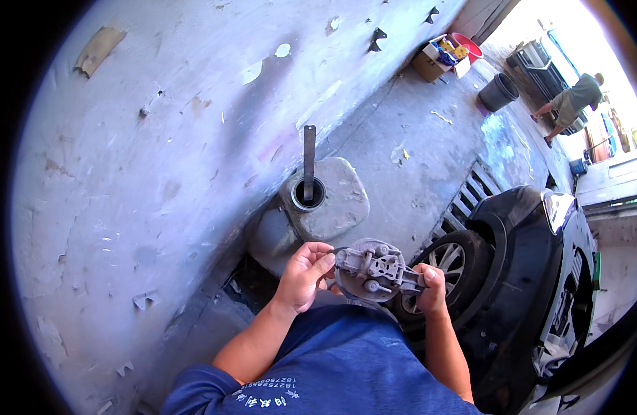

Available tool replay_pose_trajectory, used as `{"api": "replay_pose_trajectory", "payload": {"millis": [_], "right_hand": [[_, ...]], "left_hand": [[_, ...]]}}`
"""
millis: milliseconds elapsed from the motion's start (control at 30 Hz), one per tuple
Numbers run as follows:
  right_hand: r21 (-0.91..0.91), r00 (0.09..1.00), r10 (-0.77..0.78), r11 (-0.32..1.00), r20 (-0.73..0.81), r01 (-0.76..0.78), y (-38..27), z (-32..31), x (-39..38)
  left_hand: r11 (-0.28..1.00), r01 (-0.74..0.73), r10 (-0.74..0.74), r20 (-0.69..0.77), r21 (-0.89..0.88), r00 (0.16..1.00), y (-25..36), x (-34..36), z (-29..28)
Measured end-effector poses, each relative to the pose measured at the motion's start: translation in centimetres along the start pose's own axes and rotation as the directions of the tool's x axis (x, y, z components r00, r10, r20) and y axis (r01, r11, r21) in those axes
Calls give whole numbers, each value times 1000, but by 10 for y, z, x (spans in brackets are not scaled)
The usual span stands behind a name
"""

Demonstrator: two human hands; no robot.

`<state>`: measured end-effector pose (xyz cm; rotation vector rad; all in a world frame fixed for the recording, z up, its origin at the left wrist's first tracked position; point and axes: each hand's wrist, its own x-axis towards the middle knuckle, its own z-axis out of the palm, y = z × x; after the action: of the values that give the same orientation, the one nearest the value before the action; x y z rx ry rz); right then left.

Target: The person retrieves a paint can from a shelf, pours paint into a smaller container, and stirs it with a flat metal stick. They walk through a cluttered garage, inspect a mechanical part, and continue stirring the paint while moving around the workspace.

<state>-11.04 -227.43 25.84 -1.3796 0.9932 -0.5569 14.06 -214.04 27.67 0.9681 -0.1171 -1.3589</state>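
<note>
A grey tank (346, 204) stands on the floor (401, 173) close beside the peeling wall (194, 173). Its round mouth is open, and a flat metal bar (309, 155) projects from it, with a small hole near the top end.

The grey metal part (382, 270) is held in the air on the near side of the tank, slightly to the right of it. It consists of a round plate with a raised, slotted body across it and a narrow end extending to the right. Surface is dull throughout.

Both hands are engaged. The left hand (306, 277) pinches the part's left end between thumb and bent fingers. The right hand (430, 287) is closed around the narrow right end, thumb on top; its remaining fingers are largely hidden. The wearer's blue shirt (318, 363) is on the near side of the tank.

To the right of the tank, a floor grate (471, 194) is noted, and beyond that a black car (515, 238) with a spoked wheel (451, 261). Well beyond the tank, toward the upper right, are a cardboard box (428, 67), a red basin (468, 44), a dark bucket (498, 93) and another person (583, 93) standing by a parked vehicle (533, 63)
</note>
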Motion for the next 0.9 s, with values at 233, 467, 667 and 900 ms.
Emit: {"api": "replay_pose_trajectory", "payload": {"millis": [233, 467, 667, 900], "right_hand": [[12, 999, -6, 1000, 35, 5, 5, -4, -1], [115, 996, 19, 993, 84, -28, 0, -4, -4], [76, 996, 21, 997, 86, -27, 5, -5, -4], [174, 993, 73, 981, 88, -87, -1, -1, -4]], "left_hand": [[996, 85, -86, 39, 22, 996, 2, 6, -12], [992, 116, -122, 110, 55, 986, 7, 12, -10], [985, 170, -169, 123, -1, 978, 4, 15, -13], [965, -44, 13, 120, 259, 993, 0, 13, -12]]}}
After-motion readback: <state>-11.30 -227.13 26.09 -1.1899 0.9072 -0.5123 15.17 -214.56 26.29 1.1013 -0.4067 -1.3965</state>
